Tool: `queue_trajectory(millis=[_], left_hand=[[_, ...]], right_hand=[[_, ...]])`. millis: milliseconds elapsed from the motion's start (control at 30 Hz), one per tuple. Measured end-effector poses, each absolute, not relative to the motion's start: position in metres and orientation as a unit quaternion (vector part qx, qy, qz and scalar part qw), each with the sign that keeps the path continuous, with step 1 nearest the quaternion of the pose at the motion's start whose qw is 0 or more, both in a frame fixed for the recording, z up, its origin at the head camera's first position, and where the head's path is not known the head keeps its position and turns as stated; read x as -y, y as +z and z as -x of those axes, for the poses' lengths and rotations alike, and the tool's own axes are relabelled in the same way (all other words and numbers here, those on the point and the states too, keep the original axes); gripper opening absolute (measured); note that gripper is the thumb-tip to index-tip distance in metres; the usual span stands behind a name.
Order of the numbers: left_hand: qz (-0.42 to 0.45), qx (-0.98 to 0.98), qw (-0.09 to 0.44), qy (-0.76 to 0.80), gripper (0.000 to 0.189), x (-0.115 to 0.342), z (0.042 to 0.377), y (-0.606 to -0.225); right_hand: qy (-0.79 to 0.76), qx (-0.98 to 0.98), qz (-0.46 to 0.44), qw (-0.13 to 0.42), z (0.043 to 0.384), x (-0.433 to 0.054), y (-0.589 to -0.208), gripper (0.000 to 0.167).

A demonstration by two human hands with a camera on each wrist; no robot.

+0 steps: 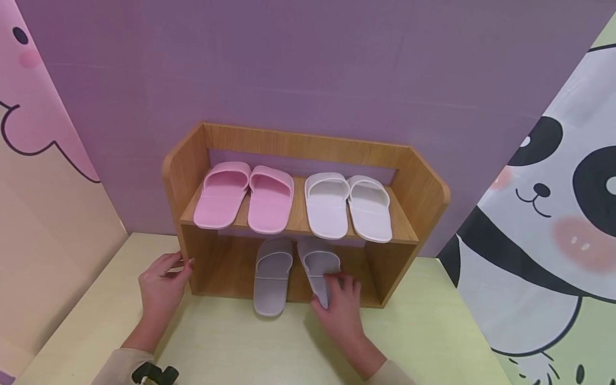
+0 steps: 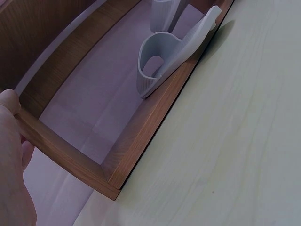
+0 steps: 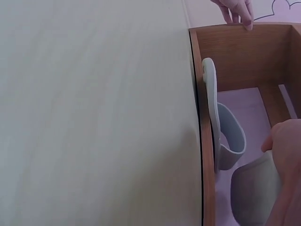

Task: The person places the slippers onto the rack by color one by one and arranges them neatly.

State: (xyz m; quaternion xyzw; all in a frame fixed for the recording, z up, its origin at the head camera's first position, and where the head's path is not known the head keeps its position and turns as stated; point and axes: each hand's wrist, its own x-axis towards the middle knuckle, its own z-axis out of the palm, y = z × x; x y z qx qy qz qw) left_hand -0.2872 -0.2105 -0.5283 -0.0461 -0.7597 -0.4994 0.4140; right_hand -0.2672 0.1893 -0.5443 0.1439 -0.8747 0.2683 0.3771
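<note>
A small two-tier wooden shoe rack (image 1: 308, 136) stands against the purple wall. At its left side panel is my left hand (image 1: 161, 280), thumb and fingers pinching the panel's front edge. My right hand (image 1: 343, 310) holds a grey slipper (image 1: 315, 264) by its heel end, with the thumb on one side and fingers on the other. That slipper is tilted, its toe inside the lower tier. Beside it, a second grey slipper (image 1: 270, 294) lies on the lower tier, heel jutting past the front edge. In the right wrist view the held slipper (image 3: 254, 188) is partly cut off.
On the upper tier sit a pair of pink slippers (image 1: 221, 200) and a pair of white slippers (image 1: 327, 211), heels forward. The pale wooden tabletop (image 1: 231, 347) spreads before the rack. Cartoon-printed panels, one with a panda (image 1: 539, 214), flank both sides.
</note>
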Motion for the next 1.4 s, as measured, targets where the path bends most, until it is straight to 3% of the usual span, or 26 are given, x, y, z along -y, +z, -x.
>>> queue_trajectory(millis=[300, 600, 1167, 1400], left_hand=[[0.046, 0.760, 0.411, -0.501, 0.027, 0.209, 0.286, -0.527], [0.044, 0.759, 0.409, -0.504, 0.025, 0.210, 0.285, -0.526], [0.041, 0.759, 0.403, -0.509, 0.025, 0.207, 0.283, -0.523], [0.037, 0.758, 0.403, -0.512, 0.025, 0.208, 0.284, -0.525]], right_hand=[[0.257, 0.899, -0.107, 0.339, 0.271, -0.175, -0.551, 0.045], [0.260, 0.879, -0.114, 0.383, 0.276, -0.163, -0.554, 0.038], [0.250, 0.922, -0.073, 0.286, 0.265, -0.146, -0.544, 0.047], [0.228, 0.925, -0.080, 0.293, 0.268, -0.143, -0.547, 0.048]])
